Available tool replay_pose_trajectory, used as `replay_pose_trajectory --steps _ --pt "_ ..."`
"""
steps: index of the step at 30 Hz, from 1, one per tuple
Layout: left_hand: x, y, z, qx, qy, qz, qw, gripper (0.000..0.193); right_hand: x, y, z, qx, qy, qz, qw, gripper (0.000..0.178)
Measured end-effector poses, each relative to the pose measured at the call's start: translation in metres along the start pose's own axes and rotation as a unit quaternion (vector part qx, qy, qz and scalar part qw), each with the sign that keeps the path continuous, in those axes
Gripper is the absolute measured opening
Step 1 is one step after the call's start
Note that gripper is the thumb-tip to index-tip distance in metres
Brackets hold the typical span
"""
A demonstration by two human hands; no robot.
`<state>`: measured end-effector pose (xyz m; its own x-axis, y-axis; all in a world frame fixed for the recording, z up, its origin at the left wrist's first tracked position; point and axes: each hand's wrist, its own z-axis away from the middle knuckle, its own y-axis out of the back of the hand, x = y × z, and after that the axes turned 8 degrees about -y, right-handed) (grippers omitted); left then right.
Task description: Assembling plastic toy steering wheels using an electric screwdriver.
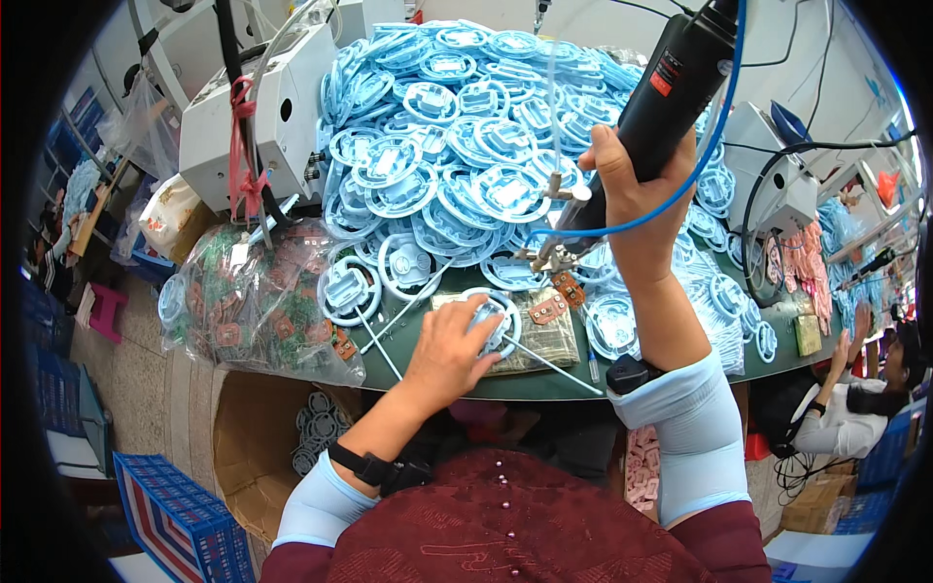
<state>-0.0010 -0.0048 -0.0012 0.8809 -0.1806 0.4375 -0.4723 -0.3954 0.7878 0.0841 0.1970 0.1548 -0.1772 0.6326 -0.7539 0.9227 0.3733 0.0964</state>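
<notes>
My right hand (646,199) is wrapped round a black electric screwdriver (675,92), raised above the table. The tool slants down to the left, its metal tip end over the small brown circuit boards (547,309). My left hand (442,350) is closed on a light-blue ring-shaped plastic part (508,330), fingers over its upper left side. A thin pale-blue strip sticks out from that part toward the lower right. Beneath it lies a flat plastic-wrapped bundle (549,345). Similar ring parts (348,290) lie just left of my left hand.
A tall heap of light-blue ring parts (486,126) covers the back of the table. At left are a clear bag of circuit boards (258,291) and a grey machine (253,131). A blue cable loops past my right wrist. Another person (855,413) sits at far right.
</notes>
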Motion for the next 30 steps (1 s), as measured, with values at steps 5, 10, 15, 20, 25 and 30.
replay_pose_trajectory --steps 5,10,15,20,25,30 --pt "-0.022 0.023 -0.028 -0.15 0.109 0.071 0.98 0.077 0.005 0.027 0.006 0.047 0.079 0.134 0.987 0.045" --pt "-0.045 0.031 -0.032 -0.22 0.074 0.106 0.967 0.069 -0.026 0.084 0.103 -0.16 -0.069 0.119 0.978 0.009" --pt "-0.04 0.043 -0.03 -0.086 0.124 0.197 0.969 0.072 0.006 0.075 0.178 -0.373 -0.269 0.131 0.878 0.017" --pt "-0.032 0.041 -0.023 -0.092 0.17 0.241 0.951 0.072 0.047 0.034 0.175 -0.257 -0.533 -0.221 0.775 0.022" --pt "-0.024 0.043 -0.022 -0.109 0.137 0.226 0.958 0.073 0.066 0.022 0.174 -0.268 -0.559 -0.249 0.744 0.014" --pt "-0.031 0.042 -0.019 -0.102 0.032 0.124 0.986 0.075 0.072 0.021 0.176 -0.287 -0.555 -0.293 0.724 0.011"
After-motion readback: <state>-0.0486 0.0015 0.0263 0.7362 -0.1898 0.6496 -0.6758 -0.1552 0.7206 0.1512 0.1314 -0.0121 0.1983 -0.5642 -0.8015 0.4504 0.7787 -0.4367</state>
